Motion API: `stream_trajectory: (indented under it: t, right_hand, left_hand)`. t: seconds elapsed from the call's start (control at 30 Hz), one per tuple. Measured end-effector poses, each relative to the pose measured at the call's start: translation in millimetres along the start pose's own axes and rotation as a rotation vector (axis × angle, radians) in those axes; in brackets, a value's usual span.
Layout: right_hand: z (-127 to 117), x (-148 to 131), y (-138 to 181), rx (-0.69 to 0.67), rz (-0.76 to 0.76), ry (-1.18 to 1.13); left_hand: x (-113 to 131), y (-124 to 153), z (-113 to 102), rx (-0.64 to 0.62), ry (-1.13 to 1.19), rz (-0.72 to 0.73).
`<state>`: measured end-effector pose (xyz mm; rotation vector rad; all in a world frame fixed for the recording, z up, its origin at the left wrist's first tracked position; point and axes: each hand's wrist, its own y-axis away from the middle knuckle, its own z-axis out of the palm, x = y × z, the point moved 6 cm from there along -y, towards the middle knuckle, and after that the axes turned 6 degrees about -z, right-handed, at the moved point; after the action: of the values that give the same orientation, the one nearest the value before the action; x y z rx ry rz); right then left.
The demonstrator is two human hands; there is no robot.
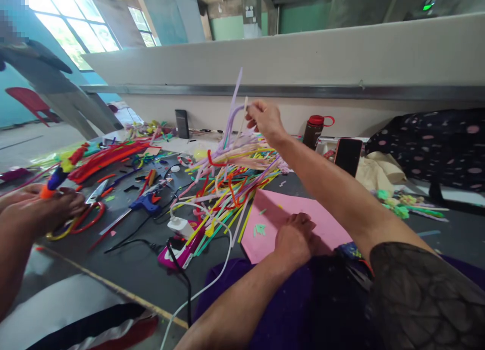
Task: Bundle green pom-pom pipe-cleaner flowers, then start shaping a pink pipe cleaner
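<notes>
Right fingers are pinching a pale stem [243,118] above the stem pile [227,181] on the tabletop [125,269]; right hand [268,121]. Left hand [294,239] is resting on the pink sheet [329,223], fingers curling, can't tell if holding. Progress: green snippets [259,230] look cut; most stems are lying loose, nothing assembled showing at either hand.

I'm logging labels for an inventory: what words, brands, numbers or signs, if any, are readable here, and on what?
No text is readable.
Bottle: pale lettering, too small and blurred.
Green lit sign: too blurred.
Power strip: any markings are too small.
</notes>
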<state>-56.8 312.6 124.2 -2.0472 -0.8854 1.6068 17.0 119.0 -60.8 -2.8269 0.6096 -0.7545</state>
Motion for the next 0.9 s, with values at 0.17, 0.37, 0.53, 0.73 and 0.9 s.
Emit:
stream_trajectory:
  t: [0.17, 0.37, 0.53, 0.73, 0.9]
  right_hand:
    - [32, 30, 34, -0.299, -0.052, 0.443]
    - [16, 9, 59, -0.271, -0.348, 0.954]
    - [35, 9, 97, -0.601, -0.600, 0.944]
    - [63, 52, 135, -0.896, -0.569, 0.940]
    - [67, 71, 131, -0.949, -0.418, 0.974]
  left_hand:
    - [-4, 1, 4, -0.001, -0.019, -0.046]
    - [-3, 2, 5, -0.020, -0.085, -0.068]
    - [-1, 0, 3, -0.076, -0.140, -0.090]
    - [-2, -1, 5, -0.092, -0.156, -0.090]
    - [-2, 1, 6, -0.052, -0.159, -0.064]
